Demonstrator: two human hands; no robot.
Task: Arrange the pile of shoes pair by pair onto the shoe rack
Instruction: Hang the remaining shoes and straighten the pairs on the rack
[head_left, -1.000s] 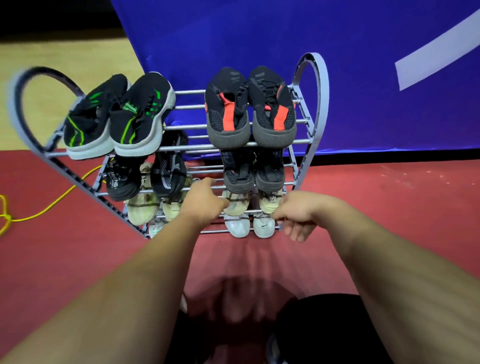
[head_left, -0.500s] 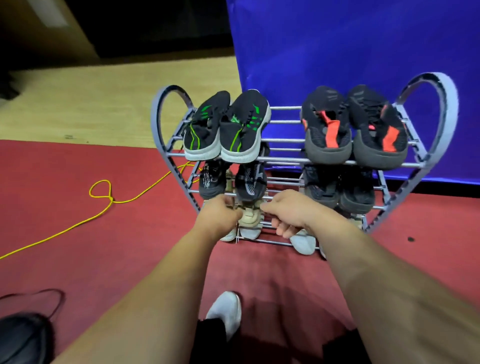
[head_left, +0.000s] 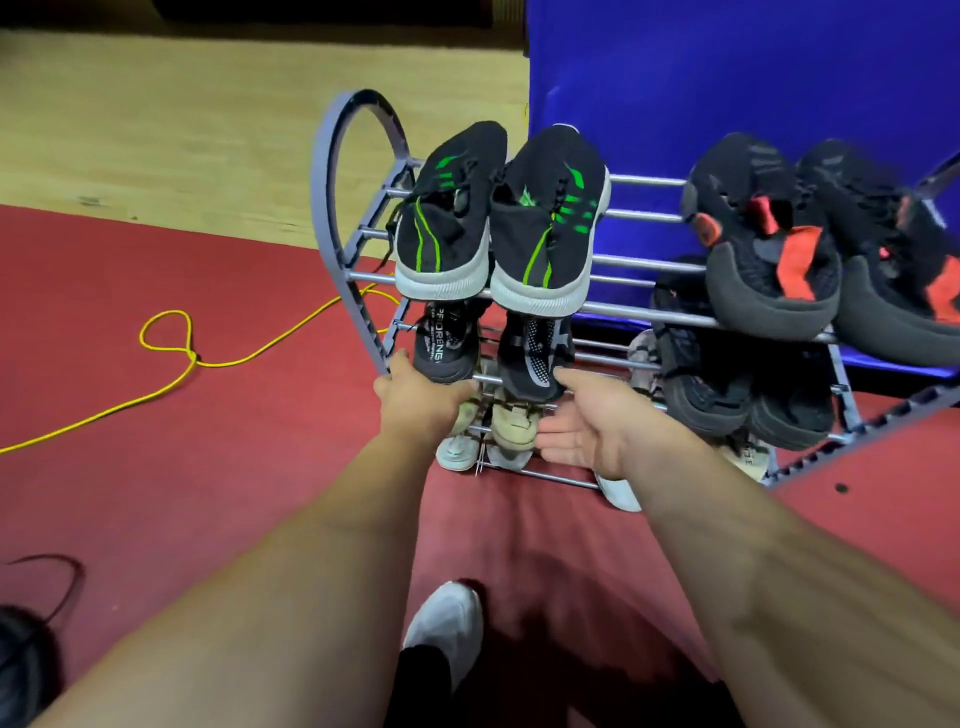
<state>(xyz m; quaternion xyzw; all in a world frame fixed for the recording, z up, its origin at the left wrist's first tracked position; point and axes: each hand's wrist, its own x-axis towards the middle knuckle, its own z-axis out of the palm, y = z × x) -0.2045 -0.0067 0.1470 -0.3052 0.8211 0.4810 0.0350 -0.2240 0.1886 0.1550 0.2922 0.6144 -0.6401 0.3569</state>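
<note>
A red carpet (head_left: 156, 467) with a short, dull nap covers the floor from nine o'clock round to four. Beyond it, at ten to eleven o'clock, lie pale wooden boards (head_left: 208, 130), and a smooth blue backdrop (head_left: 727, 78) fills one to two o'clock. A thin yellow cord (head_left: 171, 343) loops over the carpet at nine o'clock.

The shoe rack (head_left: 332, 208) stands at the centre, running toward three o'clock. It has grey ends curved like half a heart, joined by slim, shiny metal tubes in sloping tiers. On its top tier a black-and-green pair (head_left: 545, 234) of knit trainers with thick white soles sits at twelve o'clock, and a black-and-red pair (head_left: 769, 260) with rubbery dark heels at two o'clock. Below hang black mesh shoes (head_left: 535, 353). Under those are beige shoes (head_left: 514, 423), worn and soft-looking.

My left hand (head_left: 421, 400) is at the rack's left end, its thumb touching the frame. Its fingers curl away under the black heel, and I cannot tell what they hold, if anything. My right hand (head_left: 587, 421) is spread flat, palm facing left, fingers just beside the right beige shoe and gripping nothing. A white shoe (head_left: 447, 618) on a foot shows at six o'clock.
</note>
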